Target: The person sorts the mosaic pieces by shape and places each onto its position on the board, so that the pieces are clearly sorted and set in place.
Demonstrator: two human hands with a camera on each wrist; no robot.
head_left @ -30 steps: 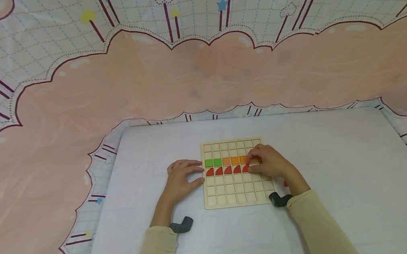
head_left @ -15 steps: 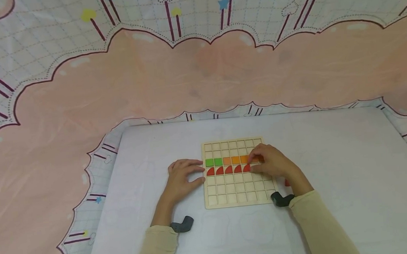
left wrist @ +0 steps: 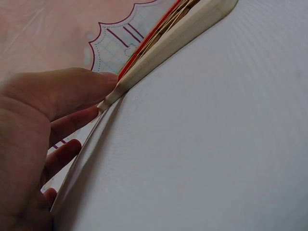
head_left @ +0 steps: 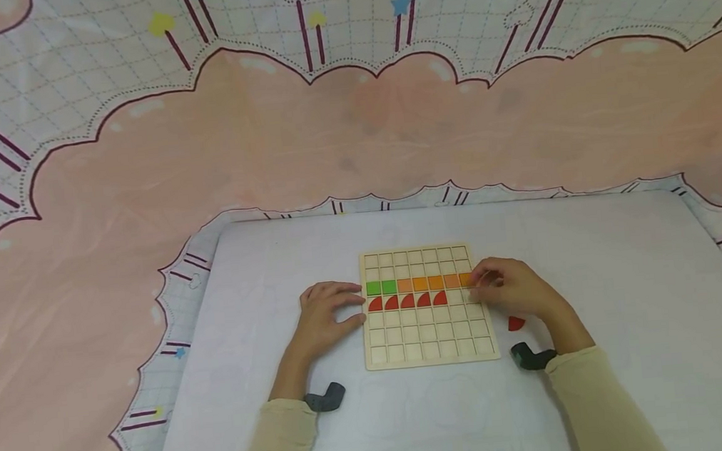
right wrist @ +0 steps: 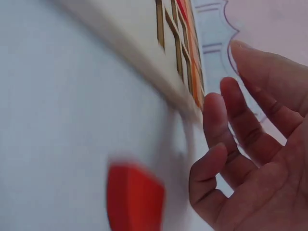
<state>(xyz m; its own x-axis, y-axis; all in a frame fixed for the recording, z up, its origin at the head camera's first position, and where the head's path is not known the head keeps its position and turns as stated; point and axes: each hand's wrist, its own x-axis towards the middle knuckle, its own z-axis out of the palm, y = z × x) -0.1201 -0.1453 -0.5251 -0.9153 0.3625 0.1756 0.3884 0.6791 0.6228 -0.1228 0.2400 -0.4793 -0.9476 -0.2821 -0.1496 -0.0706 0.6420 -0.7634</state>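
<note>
A wooden grid board lies on the white table. One row holds green and orange squares; the row below has several red quarter-circle pieces from the left, then bare cells. My left hand rests at the board's left edge, thumb and fingertips against it; the left wrist view shows its thumb at the rim. By the board's right edge is my right hand, fingers loosely bent with nothing between them in the right wrist view. A loose red quarter-circle piece lies on the table below that hand.
The white tabletop extends around the board. A patterned pink and white cloth spreads behind and beside it. Dark wrist-worn devices sit at both cuffs, the right one near the loose red piece.
My right hand has moved right, off the board's cells to its right edge, uncovering the right end of the orange row and the loose red piece. The left hand stays put.
</note>
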